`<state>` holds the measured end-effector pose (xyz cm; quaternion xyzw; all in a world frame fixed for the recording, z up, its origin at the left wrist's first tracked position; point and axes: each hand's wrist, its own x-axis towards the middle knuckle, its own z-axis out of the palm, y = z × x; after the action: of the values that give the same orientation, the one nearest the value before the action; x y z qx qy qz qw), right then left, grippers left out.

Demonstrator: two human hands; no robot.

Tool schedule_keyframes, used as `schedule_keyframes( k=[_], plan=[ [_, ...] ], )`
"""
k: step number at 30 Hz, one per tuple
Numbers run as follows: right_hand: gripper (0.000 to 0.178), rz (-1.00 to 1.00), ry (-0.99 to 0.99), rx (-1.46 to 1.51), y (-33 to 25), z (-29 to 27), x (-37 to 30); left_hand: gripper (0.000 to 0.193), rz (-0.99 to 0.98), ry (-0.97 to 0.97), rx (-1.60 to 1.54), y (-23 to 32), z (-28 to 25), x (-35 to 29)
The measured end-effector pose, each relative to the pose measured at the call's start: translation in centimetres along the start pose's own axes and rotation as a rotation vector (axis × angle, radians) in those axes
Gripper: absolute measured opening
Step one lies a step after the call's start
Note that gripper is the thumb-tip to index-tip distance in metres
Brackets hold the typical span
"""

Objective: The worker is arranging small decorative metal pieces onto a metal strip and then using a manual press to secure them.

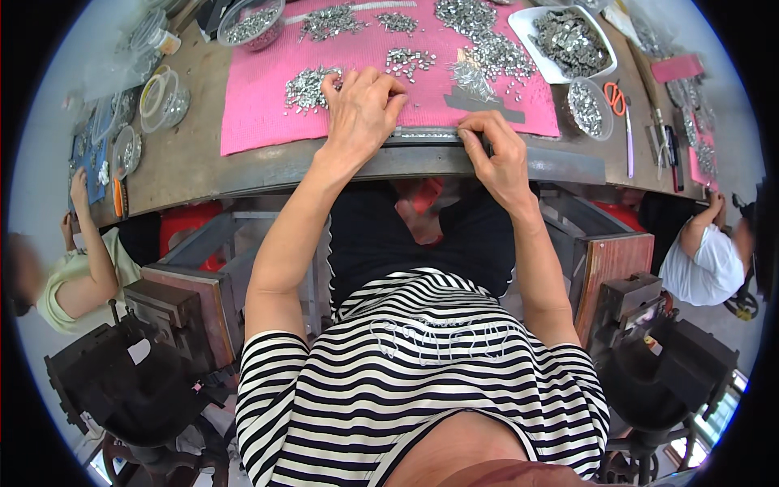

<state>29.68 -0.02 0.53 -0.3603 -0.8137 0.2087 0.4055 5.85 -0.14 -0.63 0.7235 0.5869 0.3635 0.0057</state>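
Observation:
My left hand (363, 109) rests on the near edge of a pink mat (260, 89), fingers curled down over a narrow grey metal strip (434, 135) lined with small silver parts. My right hand (497, 150) pinches the right end of that strip at the table's front edge. Small heaps of silver metal pieces (307, 88) lie on the mat just beyond my left hand, with more heaps (487, 53) farther right. Whether my left fingers hold a piece is hidden.
A white tray (527, 28) of grey parts, a clear bowl (586, 107), orange scissors (615, 97) and pens lie at right. Clear containers (162, 97) sit at left. Other people sit at left (81, 276) and right (702, 260). Dark press machines (138, 365) flank my legs.

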Motion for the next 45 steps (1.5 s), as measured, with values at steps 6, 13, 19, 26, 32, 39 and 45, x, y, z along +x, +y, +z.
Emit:
schedule_keyframes(
  k=[6, 13, 19, 26, 32, 39, 45],
  plan=[
    [0.008, -0.086, -0.020, -0.154, -0.7, -0.3, 0.2, 0.014, 0.016, -0.032, 0.124, 0.4, -0.4, 0.0],
    [0.010, -0.225, 0.034, -0.229, -0.7, 0.0, 0.3, 0.010, 0.025, -0.041, 0.084, 0.1, -0.4, 0.0],
    [0.011, -0.121, -0.096, -0.209, -0.3, 1.5, 4.4, 0.008, 0.003, -0.086, -0.018, 0.1, -0.6, 0.1],
    [0.016, -0.184, -0.188, -0.339, 0.6, 4.2, 6.2, 0.012, 0.047, -0.047, 0.093, 0.3, -0.1, 0.1],
    [0.014, 0.168, -0.151, 0.002, 0.9, 0.6, 5.2, 0.008, 0.102, -0.040, 0.035, 0.5, -0.6, 0.1],
    [0.011, 0.288, -0.094, 0.211, -0.7, -0.6, 1.1, 0.009, -0.045, -0.071, -0.368, 3.8, -1.6, -1.0],
    [0.010, 0.270, 0.008, 0.244, -0.7, 0.6, 0.0, 0.008, -0.079, -0.037, -0.387, 5.4, -0.5, -2.4]
  ],
)
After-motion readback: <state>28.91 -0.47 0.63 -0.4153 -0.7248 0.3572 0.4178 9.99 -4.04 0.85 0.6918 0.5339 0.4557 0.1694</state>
